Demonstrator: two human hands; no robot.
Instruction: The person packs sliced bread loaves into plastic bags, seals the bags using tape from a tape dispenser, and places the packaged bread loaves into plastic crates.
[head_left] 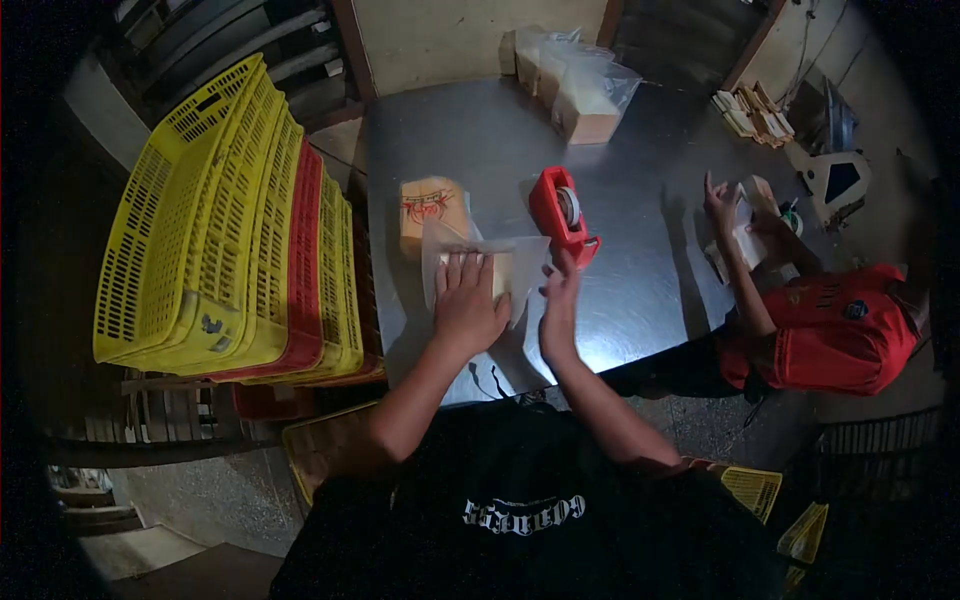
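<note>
My left hand (468, 305) lies with its fingers stretched over a block-shaped item in a clear plastic bag (518, 262) near the table's front left. To the right of the bag, my right hand (560, 303) is raised with its fingers apart, close to the near end of a red tape dispenser (560, 210). Nothing shows in that hand. Just behind the bag sits an orange-brown package with red printing (430, 207). Part of the bagged item is hidden under my left hand.
Stacked yellow and red crates (215, 230) stand left of the metal table (450, 125). Several bagged blocks (585, 105) sit at the back. At right, a co-worker in red (835, 325) handles a package near another dispenser. Stacked paper pieces (752, 115) lie at the back right.
</note>
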